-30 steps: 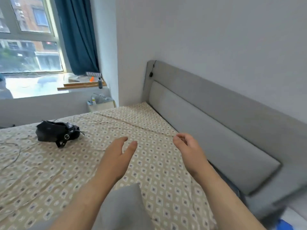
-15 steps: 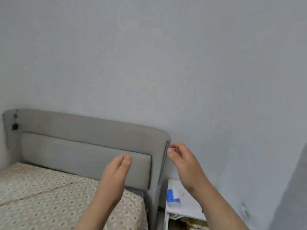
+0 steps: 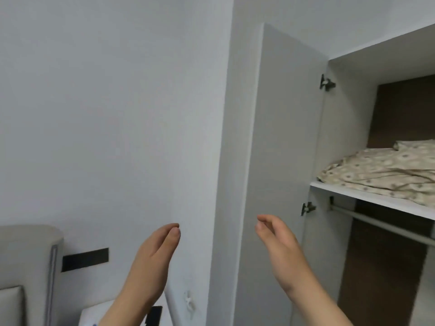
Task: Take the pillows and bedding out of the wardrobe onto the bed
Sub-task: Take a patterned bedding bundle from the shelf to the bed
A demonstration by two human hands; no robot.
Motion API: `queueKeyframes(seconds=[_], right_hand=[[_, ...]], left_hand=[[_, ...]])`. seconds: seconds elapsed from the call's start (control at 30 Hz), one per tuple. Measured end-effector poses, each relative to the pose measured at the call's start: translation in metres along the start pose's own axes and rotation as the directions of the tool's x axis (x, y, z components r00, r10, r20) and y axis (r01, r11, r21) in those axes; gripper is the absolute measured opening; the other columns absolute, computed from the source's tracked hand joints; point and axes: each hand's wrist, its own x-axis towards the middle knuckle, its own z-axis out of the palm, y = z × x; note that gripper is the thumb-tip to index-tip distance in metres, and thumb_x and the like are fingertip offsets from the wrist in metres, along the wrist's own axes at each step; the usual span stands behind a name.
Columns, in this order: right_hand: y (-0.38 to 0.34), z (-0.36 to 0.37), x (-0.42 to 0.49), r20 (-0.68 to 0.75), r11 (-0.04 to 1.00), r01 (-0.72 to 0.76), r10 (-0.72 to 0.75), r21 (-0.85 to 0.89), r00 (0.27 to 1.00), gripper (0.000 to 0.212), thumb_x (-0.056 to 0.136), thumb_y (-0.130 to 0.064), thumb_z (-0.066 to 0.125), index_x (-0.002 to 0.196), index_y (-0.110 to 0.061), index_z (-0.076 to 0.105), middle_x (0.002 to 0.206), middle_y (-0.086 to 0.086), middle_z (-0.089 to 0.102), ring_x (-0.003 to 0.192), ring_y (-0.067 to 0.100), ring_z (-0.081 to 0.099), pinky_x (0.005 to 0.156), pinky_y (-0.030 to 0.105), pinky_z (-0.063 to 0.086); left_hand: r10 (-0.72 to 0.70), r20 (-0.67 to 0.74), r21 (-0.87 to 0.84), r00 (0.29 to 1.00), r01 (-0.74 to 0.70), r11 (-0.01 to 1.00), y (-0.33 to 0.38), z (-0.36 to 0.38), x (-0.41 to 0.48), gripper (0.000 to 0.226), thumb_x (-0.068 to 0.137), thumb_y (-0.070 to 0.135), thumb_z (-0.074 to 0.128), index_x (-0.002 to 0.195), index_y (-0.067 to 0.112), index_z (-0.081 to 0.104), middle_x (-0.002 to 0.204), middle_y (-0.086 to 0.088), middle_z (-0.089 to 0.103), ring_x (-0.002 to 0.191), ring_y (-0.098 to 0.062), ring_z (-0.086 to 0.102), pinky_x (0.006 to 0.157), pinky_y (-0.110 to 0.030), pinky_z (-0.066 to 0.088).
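Observation:
The wardrobe (image 3: pixel 348 128) stands open at the right, its white door (image 3: pixel 282 142) swung out toward me. Folded beige patterned bedding (image 3: pixel 386 172) lies on its white upper shelf (image 3: pixel 367 198), at about head height. My left hand (image 3: pixel 153 260) and my right hand (image 3: pixel 280 250) are both raised in front of me, empty, fingers loosely curved and apart. They hover before the door and the wall, well short of the shelf. The bed itself is out of view except for the corner of its grey headboard (image 3: pixel 30 267) at the lower left.
A metal hanging rail (image 3: pixel 381 223) runs under the shelf, with dark brown wardrobe backing behind it. A white bedside table (image 3: pixel 89 317) sits low between the headboard and the wardrobe. A black wall plate (image 3: pixel 84 258) is on the grey wall.
My view has swung right, from the bed and headboard to the open wardrobe. Both hands stayed raised and empty in front of me.

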Motion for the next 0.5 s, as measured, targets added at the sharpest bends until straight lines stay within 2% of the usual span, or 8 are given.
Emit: queueKeyframes(seconds=[0.07, 0.17, 0.27, 0.33, 0.43, 0.5], right_hand=[[0.001, -0.041, 0.004, -0.086, 0.999, 0.011, -0.014, -0.043, 0.996, 0.013, 0.093, -0.027, 0.057, 0.105, -0.031, 0.058, 0.110, -0.018, 0.057, 0.096, -0.019, 0.051, 0.070, -0.001, 0.036], [0.001, -0.091, 0.003, -0.196, 0.994, -0.005, -0.017, -0.111, 0.980, 0.019, 0.093, -0.027, 0.056, 0.112, -0.027, 0.058, 0.113, -0.013, 0.059, 0.098, -0.014, 0.053, 0.077, 0.006, 0.038], [-0.001, -0.135, -0.001, -0.313, 0.982, -0.052, -0.007, -0.180, 0.950, 0.023, 0.093, -0.032, 0.055, 0.116, -0.030, 0.056, 0.115, -0.019, 0.056, 0.098, -0.017, 0.050, 0.077, 0.008, 0.037], [-0.003, -0.159, -0.003, -0.383, 0.975, -0.087, 0.003, -0.202, 0.924, 0.024, 0.093, -0.034, 0.054, 0.116, -0.033, 0.055, 0.114, -0.023, 0.053, 0.095, -0.021, 0.048, 0.075, 0.006, 0.036], [-0.004, -0.190, -0.005, -0.486, 0.953, -0.136, -0.014, -0.272, 0.874, 0.025, 0.093, -0.039, 0.053, 0.117, -0.038, 0.053, 0.116, -0.026, 0.050, 0.102, -0.016, 0.044, 0.084, 0.014, 0.034], [-0.005, -0.205, -0.005, -0.549, 0.939, -0.161, -0.035, -0.304, 0.835, 0.023, 0.092, -0.040, 0.053, 0.116, -0.040, 0.053, 0.117, -0.027, 0.050, 0.104, -0.015, 0.043, 0.084, 0.016, 0.034]], left_hand=[[0.013, 0.080, -0.055, 0.997, -0.008, 0.998, 0.008, 0.039, 0.006, 0.020, 0.092, 0.039, 0.045, 0.105, 0.036, 0.061, 0.104, 0.027, 0.060, 0.101, 0.010, 0.051, 0.084, -0.017, 0.035], [0.046, 0.212, -0.136, 0.976, -0.017, 0.991, 0.019, 0.092, 0.013, 0.018, 0.088, 0.045, 0.044, 0.094, 0.042, 0.061, 0.091, 0.033, 0.066, 0.093, 0.014, 0.055, 0.075, -0.010, 0.035], [0.079, 0.302, -0.196, 0.950, -0.019, 0.980, 0.025, 0.141, 0.023, 0.042, 0.074, 0.059, 0.043, 0.106, 0.039, 0.060, 0.104, 0.028, 0.062, 0.105, 0.003, 0.053, 0.088, -0.022, 0.035], [0.099, 0.335, -0.222, 0.937, -0.023, 0.975, 0.027, 0.170, 0.031, 0.050, 0.074, 0.059, 0.042, 0.114, 0.034, 0.059, 0.113, 0.021, 0.057, 0.111, -0.007, 0.051, 0.093, -0.028, 0.033], [0.126, 0.398, -0.284, 0.909, -0.008, 0.959, 0.030, 0.214, 0.043, 0.036, 0.086, 0.049, 0.044, 0.114, 0.033, 0.059, 0.110, 0.020, 0.056, 0.113, -0.010, 0.050, 0.092, -0.028, 0.031], [0.153, 0.441, -0.334, 0.884, 0.004, 0.943, 0.032, 0.241, 0.053, 0.030, 0.090, 0.044, 0.044, 0.112, 0.032, 0.059, 0.107, 0.026, 0.054, 0.110, -0.008, 0.051, 0.089, -0.025, 0.032]])
